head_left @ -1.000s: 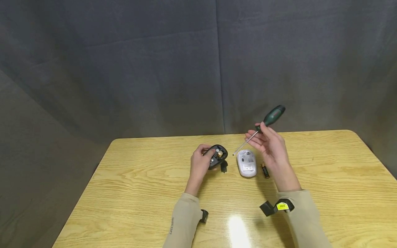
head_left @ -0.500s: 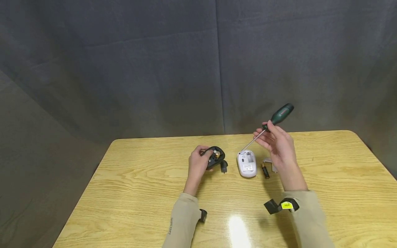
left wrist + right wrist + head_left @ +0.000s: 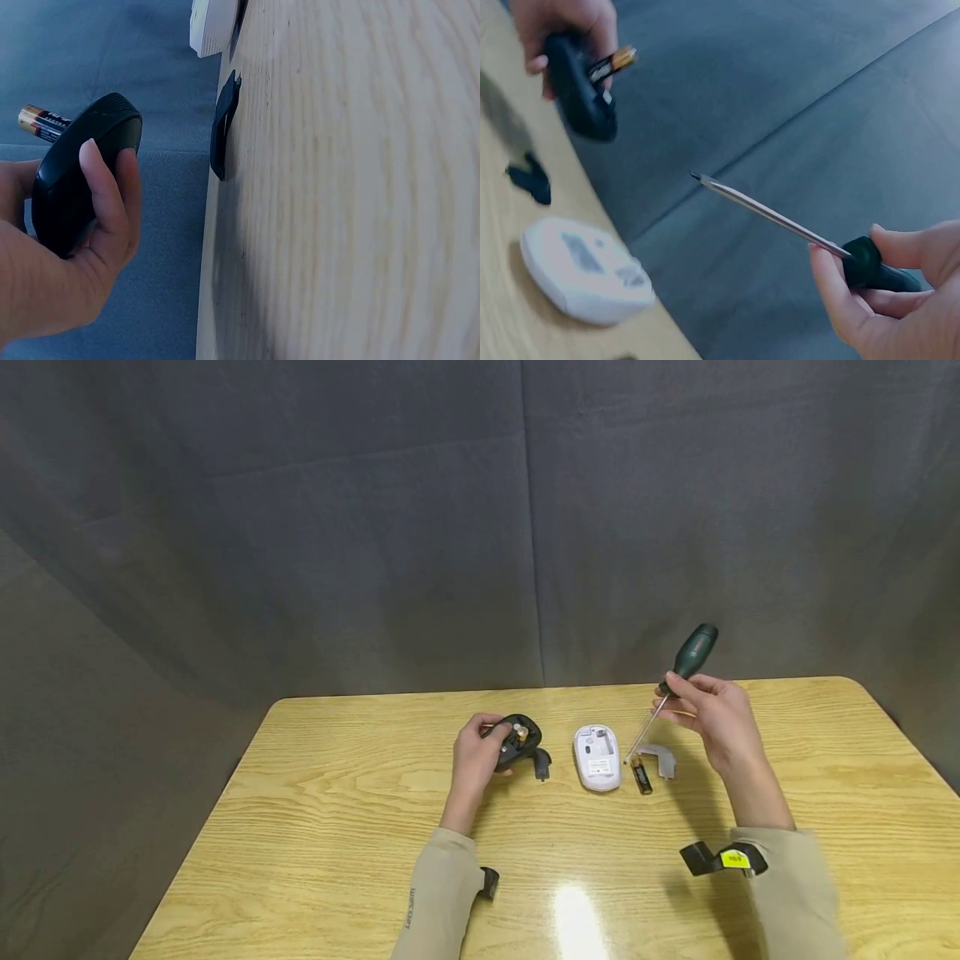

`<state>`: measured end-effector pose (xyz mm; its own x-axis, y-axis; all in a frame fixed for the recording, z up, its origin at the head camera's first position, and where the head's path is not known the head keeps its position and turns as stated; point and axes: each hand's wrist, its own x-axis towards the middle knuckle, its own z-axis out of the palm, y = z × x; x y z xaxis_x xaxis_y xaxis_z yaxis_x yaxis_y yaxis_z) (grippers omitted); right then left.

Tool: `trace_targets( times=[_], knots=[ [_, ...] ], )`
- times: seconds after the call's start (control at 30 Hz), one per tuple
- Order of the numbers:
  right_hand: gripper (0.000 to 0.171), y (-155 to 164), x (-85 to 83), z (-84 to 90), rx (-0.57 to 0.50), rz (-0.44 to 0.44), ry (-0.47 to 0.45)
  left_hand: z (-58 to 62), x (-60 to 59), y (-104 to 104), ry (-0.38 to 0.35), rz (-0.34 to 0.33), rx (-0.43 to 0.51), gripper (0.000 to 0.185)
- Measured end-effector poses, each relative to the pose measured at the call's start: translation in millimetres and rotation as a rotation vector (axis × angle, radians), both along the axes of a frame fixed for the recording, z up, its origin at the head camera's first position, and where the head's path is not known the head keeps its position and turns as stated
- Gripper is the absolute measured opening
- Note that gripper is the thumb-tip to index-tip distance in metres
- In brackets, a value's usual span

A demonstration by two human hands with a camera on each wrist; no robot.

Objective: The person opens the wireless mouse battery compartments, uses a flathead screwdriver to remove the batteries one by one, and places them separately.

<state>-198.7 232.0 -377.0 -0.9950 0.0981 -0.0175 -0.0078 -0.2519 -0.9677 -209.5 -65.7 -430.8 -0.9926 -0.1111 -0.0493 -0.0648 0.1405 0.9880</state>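
My left hand (image 3: 475,758) grips a black computer mouse (image 3: 528,732), underside up, above the table. A battery (image 3: 43,122) sticks out of its open compartment at a tilt, as the left wrist view shows. My right hand (image 3: 718,720) holds a screwdriver (image 3: 693,650) with a dark green handle, pinched near the collar, its shaft (image 3: 772,216) slanting down to the left. In the head view the tip appears just above a loose battery (image 3: 642,776); whether it touches anything I cannot tell. Between the hands lies a white mouse (image 3: 597,758), upside down with its battery bay uncovered.
A black battery cover (image 3: 542,764) lies beside the black mouse. The white cover (image 3: 661,760) sits right of the loose battery. All of this is near the far edge of the wooden table (image 3: 337,827), with a grey curtain (image 3: 375,568) behind.
My right hand has moved right with the screwdriver, its tip passing across the white mouse, and the white cover has come into view. My left hand has shifted slightly left with the black mouse.
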Motion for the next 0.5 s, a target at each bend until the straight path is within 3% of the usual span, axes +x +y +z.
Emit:
trace_targets(
  times=[0.3, 0.5],
  knots=[
    [0.032, 16, -3.7, -15.0, 0.252, 0.071, -0.089, -0.4, -1.1, -1, 0.003, -0.001, 0.012, 0.029],
    [0.040, 24, -3.1, -24.3, 0.436, 0.074, -0.073, -0.1, -1.5, -1, -0.003, -0.004, 0.016, 0.030]
  ],
)
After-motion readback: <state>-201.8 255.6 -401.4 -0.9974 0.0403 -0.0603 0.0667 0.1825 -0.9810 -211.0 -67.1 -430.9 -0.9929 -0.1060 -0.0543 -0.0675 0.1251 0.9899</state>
